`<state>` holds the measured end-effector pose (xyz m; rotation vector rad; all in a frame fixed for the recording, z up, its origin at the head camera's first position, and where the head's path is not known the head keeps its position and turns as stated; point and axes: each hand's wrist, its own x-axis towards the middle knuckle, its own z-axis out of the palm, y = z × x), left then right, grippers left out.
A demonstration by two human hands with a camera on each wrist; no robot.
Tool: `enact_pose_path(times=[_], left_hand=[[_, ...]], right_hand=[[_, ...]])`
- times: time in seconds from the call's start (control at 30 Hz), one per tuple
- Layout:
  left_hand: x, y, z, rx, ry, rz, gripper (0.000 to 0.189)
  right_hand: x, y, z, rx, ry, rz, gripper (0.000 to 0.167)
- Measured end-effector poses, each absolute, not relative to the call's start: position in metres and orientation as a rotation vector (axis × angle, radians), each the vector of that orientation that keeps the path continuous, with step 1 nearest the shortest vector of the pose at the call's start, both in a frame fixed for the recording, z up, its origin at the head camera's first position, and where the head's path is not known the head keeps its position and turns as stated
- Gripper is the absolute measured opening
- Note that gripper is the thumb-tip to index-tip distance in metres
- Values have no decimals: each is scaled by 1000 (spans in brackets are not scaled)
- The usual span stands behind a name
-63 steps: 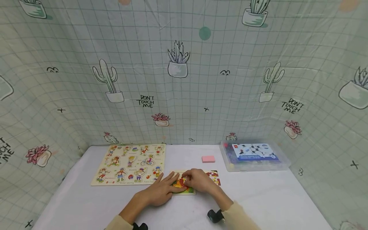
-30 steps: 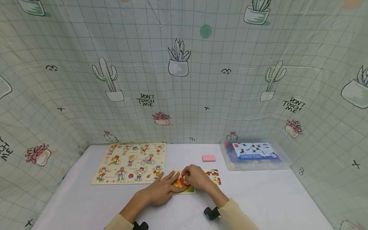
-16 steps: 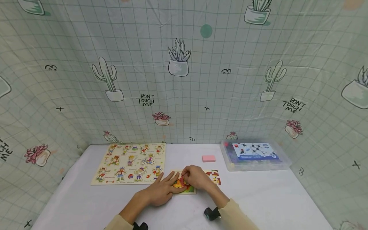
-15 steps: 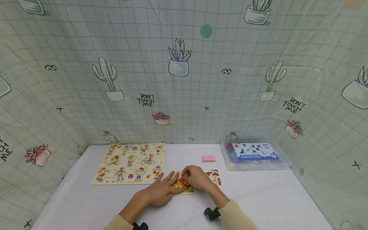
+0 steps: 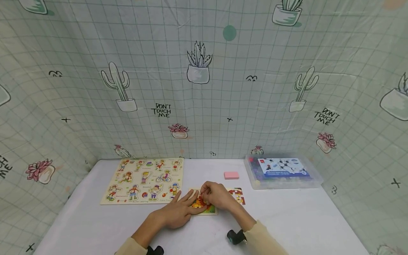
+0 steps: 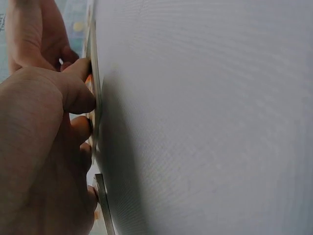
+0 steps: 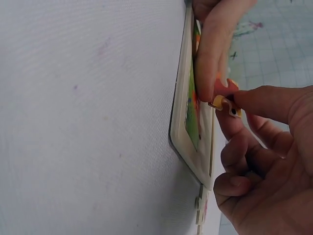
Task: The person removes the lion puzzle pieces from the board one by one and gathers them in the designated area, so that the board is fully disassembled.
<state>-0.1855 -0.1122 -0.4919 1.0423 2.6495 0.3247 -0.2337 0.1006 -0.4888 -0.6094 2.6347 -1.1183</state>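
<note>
A small jigsaw puzzle in a pale frame (image 5: 214, 214) lies at the middle of the table, partly covered by both hands. The left hand (image 5: 176, 214) rests over its left side with fingers spread and fairly straight, pressing its surface. Just above the frame, the right hand (image 5: 218, 196) pinches a red-and-yellow puzzle piece (image 7: 227, 88) between thumb and forefinger. In the right wrist view the piece is tilted, close to a left-hand finger. Bare pale tray shows beneath it. Joined or loose puzzle pieces (image 5: 237, 193) lie right of the frame, partly behind the right forearm.
A wooden board with printed children figures (image 5: 143, 179) lies to the left, its near right corner by the left fingertips. Behind the hands is a pink block (image 5: 231, 175). A clear plastic case (image 5: 280, 173) stands at the back right.
The right hand has shifted very slightly toward the back left, and the pinched piece sits at a different tilt. The left hand stays in place. The head view has tilted a little.
</note>
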Motion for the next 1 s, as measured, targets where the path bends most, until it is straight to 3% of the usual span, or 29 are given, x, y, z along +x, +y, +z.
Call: enact_pose_path(times=[1.0], left_hand=[[-173, -122, -483, 1099, 2709, 332, 51]], right_hand=[[-232, 110, -484, -641, 2664, -1185, 6]])
